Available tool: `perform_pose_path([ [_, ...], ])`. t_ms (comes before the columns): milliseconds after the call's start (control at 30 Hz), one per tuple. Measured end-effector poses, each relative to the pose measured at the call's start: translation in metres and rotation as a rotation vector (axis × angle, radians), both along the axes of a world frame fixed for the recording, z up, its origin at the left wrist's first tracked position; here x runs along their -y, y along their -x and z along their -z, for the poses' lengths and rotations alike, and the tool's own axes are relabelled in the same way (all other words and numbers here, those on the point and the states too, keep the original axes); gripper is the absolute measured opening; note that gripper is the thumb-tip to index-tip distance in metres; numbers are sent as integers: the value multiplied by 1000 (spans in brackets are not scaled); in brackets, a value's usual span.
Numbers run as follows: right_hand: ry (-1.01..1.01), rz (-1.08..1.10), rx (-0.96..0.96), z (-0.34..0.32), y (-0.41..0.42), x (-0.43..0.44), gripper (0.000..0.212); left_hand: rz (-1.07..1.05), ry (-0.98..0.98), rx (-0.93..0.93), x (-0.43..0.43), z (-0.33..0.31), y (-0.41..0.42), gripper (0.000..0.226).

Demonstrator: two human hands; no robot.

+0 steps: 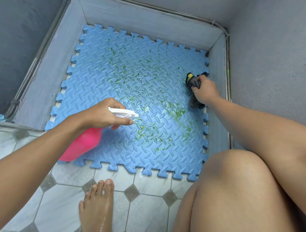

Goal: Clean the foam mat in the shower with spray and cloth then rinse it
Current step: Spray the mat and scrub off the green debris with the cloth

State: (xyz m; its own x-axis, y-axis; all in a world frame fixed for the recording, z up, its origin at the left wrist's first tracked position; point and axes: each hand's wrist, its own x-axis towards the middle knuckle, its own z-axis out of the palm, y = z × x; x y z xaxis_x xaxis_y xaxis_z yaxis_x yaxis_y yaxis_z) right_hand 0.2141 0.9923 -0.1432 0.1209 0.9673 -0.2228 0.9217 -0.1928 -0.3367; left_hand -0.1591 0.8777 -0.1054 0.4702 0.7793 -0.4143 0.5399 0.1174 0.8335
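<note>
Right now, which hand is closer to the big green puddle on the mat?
Left. The left hand, holding the pink spray bottle, is just beside the green puddle. The right hand, gripping the grey cloth, sits farther off at the mat's right edge.

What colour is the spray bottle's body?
Bright pink, with a white trigger head; the spray bottle shows clearly in the head view.

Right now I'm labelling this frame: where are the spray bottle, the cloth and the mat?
Spray bottle (83, 144), head view, pink body.
Cloth (194, 98), head view, hanging grey end.
Mat (98, 68), head view, bare blue surface.
</note>
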Motion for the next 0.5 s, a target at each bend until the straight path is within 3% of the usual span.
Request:
perform_pose_path([
  [233, -1, 6, -4, 1, -1, 0, 36, 103, -59, -195, 5, 13, 11, 37],
  [500, 32, -19, 5, 7, 0, -2, 37, -27, -26, -264, 9, 20, 30, 45],
])
